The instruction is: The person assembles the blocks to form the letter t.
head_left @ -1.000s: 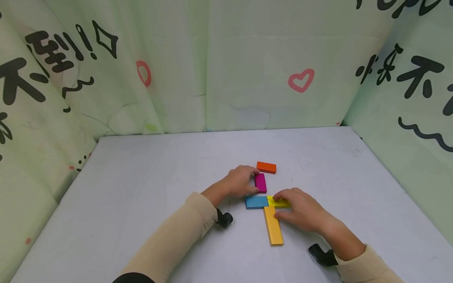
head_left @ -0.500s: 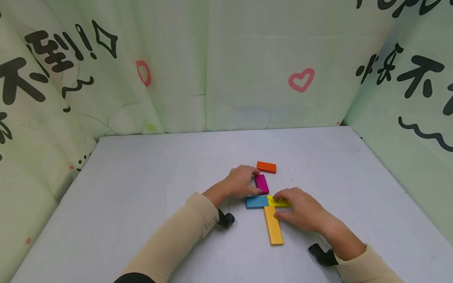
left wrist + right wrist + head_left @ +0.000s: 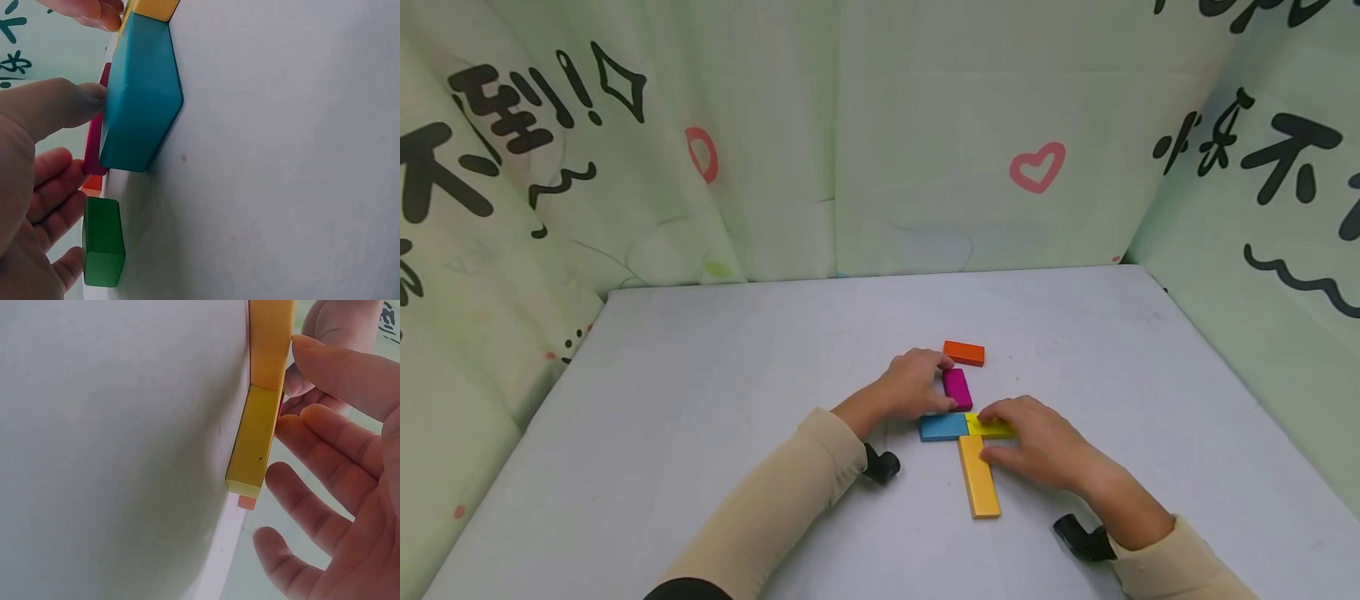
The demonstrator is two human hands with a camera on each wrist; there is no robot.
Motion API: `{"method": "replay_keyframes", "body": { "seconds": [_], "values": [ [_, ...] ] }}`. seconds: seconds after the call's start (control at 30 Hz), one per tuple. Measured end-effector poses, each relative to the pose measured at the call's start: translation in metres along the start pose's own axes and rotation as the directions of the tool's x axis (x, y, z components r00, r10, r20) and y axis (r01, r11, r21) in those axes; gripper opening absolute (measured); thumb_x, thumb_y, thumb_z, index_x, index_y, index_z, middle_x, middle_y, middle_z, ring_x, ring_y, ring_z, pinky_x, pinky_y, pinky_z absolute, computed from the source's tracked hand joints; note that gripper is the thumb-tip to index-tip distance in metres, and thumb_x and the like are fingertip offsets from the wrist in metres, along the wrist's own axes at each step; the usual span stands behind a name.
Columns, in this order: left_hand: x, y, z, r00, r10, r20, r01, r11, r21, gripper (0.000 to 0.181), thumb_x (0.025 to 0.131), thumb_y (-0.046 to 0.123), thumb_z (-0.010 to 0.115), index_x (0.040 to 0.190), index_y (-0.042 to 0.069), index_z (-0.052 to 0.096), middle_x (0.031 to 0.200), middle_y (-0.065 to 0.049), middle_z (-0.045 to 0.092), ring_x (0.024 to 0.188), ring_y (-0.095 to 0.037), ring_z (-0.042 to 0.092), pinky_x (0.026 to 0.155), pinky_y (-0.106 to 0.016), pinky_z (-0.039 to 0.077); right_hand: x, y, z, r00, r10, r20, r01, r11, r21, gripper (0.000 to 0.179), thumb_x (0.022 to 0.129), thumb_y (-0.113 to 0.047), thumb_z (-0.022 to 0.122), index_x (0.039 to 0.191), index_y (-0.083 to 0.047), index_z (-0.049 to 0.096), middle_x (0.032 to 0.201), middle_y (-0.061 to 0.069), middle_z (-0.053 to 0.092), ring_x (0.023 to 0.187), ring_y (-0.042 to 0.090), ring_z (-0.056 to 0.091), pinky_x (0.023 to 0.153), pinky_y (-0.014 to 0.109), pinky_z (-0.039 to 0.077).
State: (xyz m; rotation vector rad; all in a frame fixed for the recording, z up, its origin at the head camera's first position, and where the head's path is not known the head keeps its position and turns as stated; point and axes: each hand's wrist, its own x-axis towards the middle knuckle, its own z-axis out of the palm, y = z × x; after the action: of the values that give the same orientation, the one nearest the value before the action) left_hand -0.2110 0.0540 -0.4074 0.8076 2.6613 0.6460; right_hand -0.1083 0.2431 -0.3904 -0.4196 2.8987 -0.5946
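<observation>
My left hand [image 3: 910, 385] pinches a magenta block [image 3: 957, 389] between thumb and fingers, close behind a blue block [image 3: 942, 427]. My right hand [image 3: 1037, 442] has its fingers resting on a yellow block [image 3: 988, 426] and its thumb at the edge of a longer amber block [image 3: 979, 479]. Blue and yellow lie end to end, and the amber block runs toward me from their join. In the right wrist view, the fingers [image 3: 331, 456] are loosely extended along the yellow block. An orange block [image 3: 964, 353] lies just beyond the magenta one.
In the left wrist view a green block [image 3: 104, 242] stands by the left fingers; the left hand hides it in the head view. The blocks are on a white table [image 3: 737, 358], with printed pale green curtains [image 3: 925, 150] at its back and sides.
The magenta block has slid slightly right with my left hand, its near end now behind the yellow block. The right hand and other blocks stay where they were.
</observation>
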Motion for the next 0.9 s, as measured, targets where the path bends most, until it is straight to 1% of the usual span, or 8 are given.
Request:
{"method": "replay_keyframes", "body": {
  "seconds": [0.4, 0.63, 0.9],
  "values": [
    [0.0016, -0.0004, 0.0002, 1.0, 0.023, 0.021, -0.024, 0.998, 0.049, 0.059, 0.087, 0.034, 0.078, 0.138, 0.012, 0.057, 0.132, -0.001, 0.06, 0.122, -0.017, 0.049, 0.1, -0.036, 0.043, 0.0, 0.0003, 0.0, 1.0, 0.003, 0.005, -0.003, 1.0, -0.001, 0.046, 0.082, -0.028, 0.083, 0.12, -0.007, 0.068, 0.117, 0.007, 0.065, 0.114, 0.032, 0.055, 0.095, 0.05, 0.05],
    [0.0015, -0.0011, -0.0015, 0.999, 0.025, 0.036, -0.026, 0.999, 0.046, 0.058, 0.088, 0.035, 0.077, 0.138, 0.014, 0.058, 0.132, 0.0, 0.06, 0.121, -0.017, 0.049, 0.099, -0.036, 0.042, -0.0003, 0.0, -0.0007, 1.0, 0.002, 0.005, -0.002, 1.0, 0.011, 0.046, 0.083, -0.028, 0.082, 0.12, -0.007, 0.068, 0.117, 0.007, 0.065, 0.113, 0.031, 0.056, 0.095, 0.051, 0.049],
    [0.0013, -0.0018, -0.0018, 0.999, 0.036, 0.032, -0.038, 0.998, 0.042, 0.056, 0.089, 0.036, 0.077, 0.137, 0.014, 0.059, 0.132, 0.001, 0.061, 0.122, -0.017, 0.05, 0.097, -0.035, 0.042, 0.0003, 0.0006, -0.0001, 1.0, 0.002, 0.004, -0.002, 1.0, 0.009, 0.045, 0.082, -0.028, 0.083, 0.12, -0.007, 0.068, 0.117, 0.007, 0.065, 0.113, 0.031, 0.055, 0.096, 0.05, 0.049]
  ]
}}
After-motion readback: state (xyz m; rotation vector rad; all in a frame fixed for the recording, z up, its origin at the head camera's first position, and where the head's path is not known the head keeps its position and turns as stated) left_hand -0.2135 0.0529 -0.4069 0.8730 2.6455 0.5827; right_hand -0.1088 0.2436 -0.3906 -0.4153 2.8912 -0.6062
